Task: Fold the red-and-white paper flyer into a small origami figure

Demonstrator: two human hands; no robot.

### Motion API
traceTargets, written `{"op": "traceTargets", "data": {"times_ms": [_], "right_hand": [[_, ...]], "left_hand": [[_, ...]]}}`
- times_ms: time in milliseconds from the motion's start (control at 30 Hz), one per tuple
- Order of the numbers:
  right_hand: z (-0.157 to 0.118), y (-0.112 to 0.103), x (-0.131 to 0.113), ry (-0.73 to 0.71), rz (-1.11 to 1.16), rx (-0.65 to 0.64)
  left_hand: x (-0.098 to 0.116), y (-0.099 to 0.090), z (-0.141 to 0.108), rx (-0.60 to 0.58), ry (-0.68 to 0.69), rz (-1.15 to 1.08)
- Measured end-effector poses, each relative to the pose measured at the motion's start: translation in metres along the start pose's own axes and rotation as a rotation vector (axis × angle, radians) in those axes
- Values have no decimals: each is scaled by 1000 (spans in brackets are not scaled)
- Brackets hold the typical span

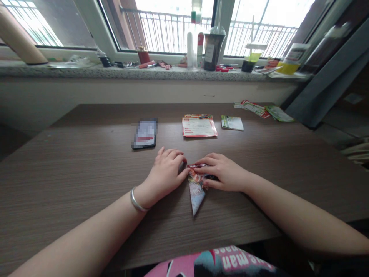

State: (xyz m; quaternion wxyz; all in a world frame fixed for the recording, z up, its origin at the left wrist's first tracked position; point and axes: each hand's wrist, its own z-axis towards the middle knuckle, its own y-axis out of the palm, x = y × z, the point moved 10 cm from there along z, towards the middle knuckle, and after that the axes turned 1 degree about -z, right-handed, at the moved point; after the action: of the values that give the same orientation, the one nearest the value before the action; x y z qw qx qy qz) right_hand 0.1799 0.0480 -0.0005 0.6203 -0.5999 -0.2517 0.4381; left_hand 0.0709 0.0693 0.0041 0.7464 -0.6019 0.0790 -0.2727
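Pink cloth with white lettering shows at the near edge, in front of a brown wood-grain table. On the table, near and just about central, lies a folded paper, a printed wedge. Its narrow tip points near, toward the person; its long axis runs near to far, the wide end far and leaning slightly right.

The left hand, with a bracelet at its wrist, is loosely curved, not closed, its thumb at the paper's far left corner. The right hand is spread over the wide end from the right, fingers flat rather than clenched. The paper looks glossy: probably very light, a little slippery, fairly stiff where layered, and easily creased or torn at the tip. The thick wide end seems the best hold.

Farther off, left to right, lie a phone, a stack of cards, a smaller stack and, farthest right, loose slips. Beyond, a stone sill carries a cup and bottles below a window.
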Motion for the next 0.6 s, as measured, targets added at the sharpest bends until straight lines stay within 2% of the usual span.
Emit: {"op": "traceTargets", "data": {"times_ms": [200, 433, 600], "right_hand": [[2, 7, -7, -14, -84, -10], [4, 6, -9, -40, -113, 15], [4, 6, -9, -48, -141, 17]], "left_hand": [[-1, 1, -1, 10, -40, 13], [-9, 10, -3, -15, -120, -46], [-8, 9, -2, -31, -129, -39]]}}
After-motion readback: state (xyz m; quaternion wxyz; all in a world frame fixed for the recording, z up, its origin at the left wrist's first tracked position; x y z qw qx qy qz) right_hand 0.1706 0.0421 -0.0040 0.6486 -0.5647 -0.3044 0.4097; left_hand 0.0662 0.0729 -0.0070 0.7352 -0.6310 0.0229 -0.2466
